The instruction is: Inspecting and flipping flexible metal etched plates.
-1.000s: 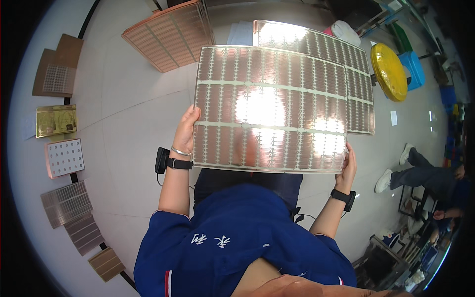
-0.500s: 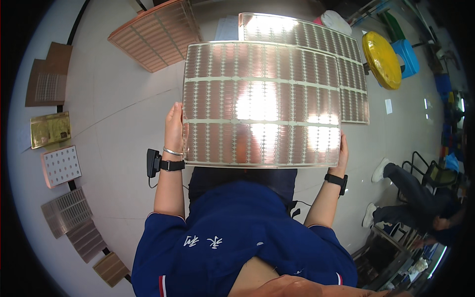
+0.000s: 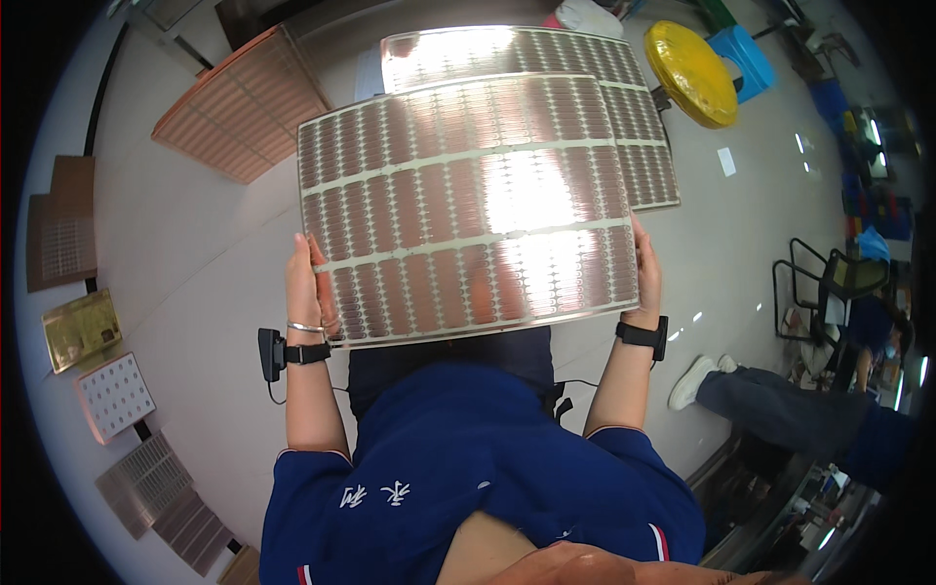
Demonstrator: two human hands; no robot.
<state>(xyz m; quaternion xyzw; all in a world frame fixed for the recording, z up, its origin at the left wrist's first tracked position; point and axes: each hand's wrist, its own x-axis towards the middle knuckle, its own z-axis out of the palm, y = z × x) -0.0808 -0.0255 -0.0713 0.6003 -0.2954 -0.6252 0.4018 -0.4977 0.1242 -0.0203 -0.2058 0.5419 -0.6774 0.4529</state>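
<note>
Between my hands is a wide, shiny panel with rows of copper-coloured printed pattern, split by pale strips. My left hand grips its left edge, with the fingers partly hidden at the rim. My right hand holds the right edge, its fingers partly behind the panel. The panel is slightly tilted, left side lower, and bright glare covers part of its face. Beyond it lies a second panel of similar pattern, partly covered in my view by the held one.
A copper-toned ribbed panel stack stands at the far left. A round yellow-covered stool and a blue bin are at the far right. Several sample boards lean along the left wall. A person's leg and a chair are at the right.
My view has turned, and surrounding things have shifted. The held panel now tilts, its left side lower, still in both hands. The person at the right has changed leg position.
</note>
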